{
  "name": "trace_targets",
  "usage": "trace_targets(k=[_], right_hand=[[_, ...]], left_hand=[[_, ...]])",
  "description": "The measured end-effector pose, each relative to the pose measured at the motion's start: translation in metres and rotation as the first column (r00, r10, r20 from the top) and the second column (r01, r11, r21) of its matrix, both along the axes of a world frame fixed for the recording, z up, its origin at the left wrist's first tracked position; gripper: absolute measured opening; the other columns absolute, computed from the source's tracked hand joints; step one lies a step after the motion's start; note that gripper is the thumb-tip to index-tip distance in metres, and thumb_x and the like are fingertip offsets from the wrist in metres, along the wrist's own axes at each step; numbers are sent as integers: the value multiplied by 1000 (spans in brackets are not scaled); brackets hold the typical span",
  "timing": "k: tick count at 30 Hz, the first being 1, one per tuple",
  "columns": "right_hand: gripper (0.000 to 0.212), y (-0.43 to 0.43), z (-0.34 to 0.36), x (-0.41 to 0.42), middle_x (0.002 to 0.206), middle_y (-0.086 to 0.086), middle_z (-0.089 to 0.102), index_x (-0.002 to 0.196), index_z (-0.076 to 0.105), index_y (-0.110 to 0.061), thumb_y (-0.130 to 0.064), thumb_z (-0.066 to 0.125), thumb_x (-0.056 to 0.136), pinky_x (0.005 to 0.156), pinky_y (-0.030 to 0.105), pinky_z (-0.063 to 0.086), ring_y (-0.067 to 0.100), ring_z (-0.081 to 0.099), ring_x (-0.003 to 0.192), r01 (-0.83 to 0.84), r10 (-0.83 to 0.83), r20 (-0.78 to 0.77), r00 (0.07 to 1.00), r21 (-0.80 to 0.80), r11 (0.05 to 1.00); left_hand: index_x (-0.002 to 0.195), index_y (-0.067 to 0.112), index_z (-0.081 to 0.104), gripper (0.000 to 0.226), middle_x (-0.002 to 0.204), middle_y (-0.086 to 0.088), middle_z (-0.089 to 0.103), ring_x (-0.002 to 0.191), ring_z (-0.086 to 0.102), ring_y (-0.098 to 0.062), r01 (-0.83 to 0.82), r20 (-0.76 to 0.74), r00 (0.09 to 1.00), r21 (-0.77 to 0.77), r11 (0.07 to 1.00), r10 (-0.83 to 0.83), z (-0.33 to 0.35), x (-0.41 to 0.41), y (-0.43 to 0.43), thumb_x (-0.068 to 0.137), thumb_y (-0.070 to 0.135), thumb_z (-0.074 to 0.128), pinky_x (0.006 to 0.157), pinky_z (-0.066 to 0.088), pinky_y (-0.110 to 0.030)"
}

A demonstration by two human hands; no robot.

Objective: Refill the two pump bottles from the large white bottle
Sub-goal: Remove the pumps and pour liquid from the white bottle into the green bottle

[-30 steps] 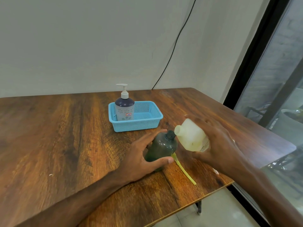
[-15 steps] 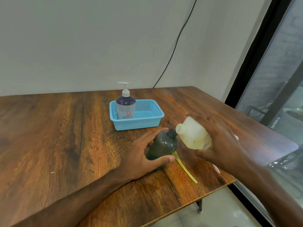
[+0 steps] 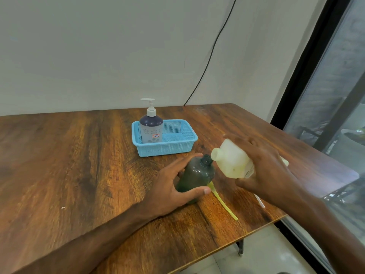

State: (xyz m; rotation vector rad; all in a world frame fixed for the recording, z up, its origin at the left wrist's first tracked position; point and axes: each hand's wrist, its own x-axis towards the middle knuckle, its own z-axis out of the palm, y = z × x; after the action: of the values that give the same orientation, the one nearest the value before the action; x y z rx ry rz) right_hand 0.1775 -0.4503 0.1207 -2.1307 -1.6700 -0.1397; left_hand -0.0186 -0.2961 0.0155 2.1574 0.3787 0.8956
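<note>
1 dark btl (image 3: pixel 194 175), 1 white btl (image 3: pixel 231 161), 1 pump btl (image 3: pixel 151 129)

The left hand (image 3: pixel 173 186) reaches in from the lower left, its bare forearm low over the bench (image 3: pixel 79 165). Its fingers (image 3: pixel 184 162) curve round the far side of the dark bottle (image 3: pixel 197 173) and the thumb presses the near side, gripping it. The right hand (image 3: pixel 264 171) comes from the lower right, raised above the bench, its back toward the camera. It grips the large white bottle (image 3: pixel 229 161), tipped mouth-first toward the dark bottle's neck.
</note>
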Motion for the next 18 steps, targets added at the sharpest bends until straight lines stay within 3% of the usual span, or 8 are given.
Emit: trace_targets(k=[13,18], right_hand=[[106,0,4,-2,141,-5,45,153,27,-47,-36,89,69,111,60,36,21,37,133,8,-8,28,1000,-12,1000],[106,0,5,-3,144,-6,44,151,26,-49,-36,90,68,112,60,36,22,36,136,17,-16,39,999,-23,1000]], left_hand=[[155,42,45,85,148,22,58,138,55,-3,5,4,1000,-34,999,-5,0,0,0,80,64,80,105,56,-28],[155,39,47,84,146,22,60,137,57,-6,12,8,1000,-24,1000,-12,0,0,0,82,56,84,106,56,-31]])
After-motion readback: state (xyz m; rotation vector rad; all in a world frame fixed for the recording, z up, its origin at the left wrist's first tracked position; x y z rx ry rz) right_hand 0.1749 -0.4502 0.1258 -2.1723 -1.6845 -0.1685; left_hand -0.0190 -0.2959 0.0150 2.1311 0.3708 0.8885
